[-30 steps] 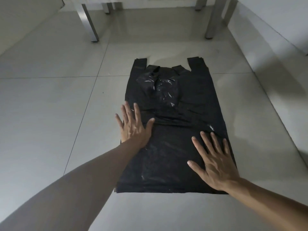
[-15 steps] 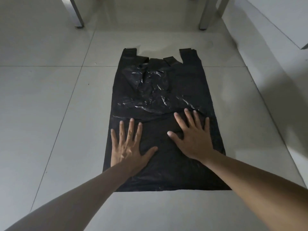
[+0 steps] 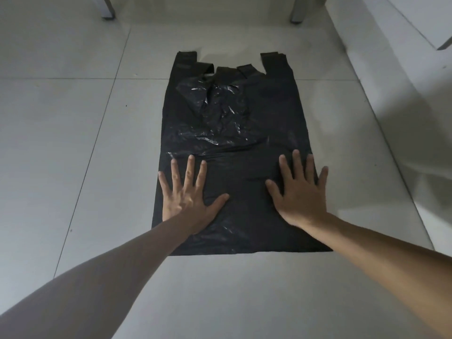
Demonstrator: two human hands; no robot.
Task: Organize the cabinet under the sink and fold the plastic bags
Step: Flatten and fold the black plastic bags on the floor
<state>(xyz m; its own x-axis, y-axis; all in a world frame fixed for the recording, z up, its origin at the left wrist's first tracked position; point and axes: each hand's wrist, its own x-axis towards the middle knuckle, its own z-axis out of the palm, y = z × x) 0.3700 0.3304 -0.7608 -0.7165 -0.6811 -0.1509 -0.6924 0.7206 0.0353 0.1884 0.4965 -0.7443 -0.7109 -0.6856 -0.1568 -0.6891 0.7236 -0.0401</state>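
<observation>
Head view: pale glossy floor tiles (image 3: 73, 148) run to two metal legs (image 3: 297, 11) and a white wall (image 3: 391, 77). On them lies the black plastic bag (image 3: 234, 133), my left hand (image 3: 188, 196) and right hand (image 3: 299, 192) flat on it, grip wide, fingers spread.

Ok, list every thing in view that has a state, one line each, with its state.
black plastic bag: spread flat on the floor, unfolded, handles pointing away, upper middle wrinkled.
left hand: open, fingers spread, palm down on the bag's left side.
right hand: open, fingers spread, palm down on the bag's right side.
tiled floor: bare grey tiles around the bag.
metal legs: upright at the far edge.
</observation>
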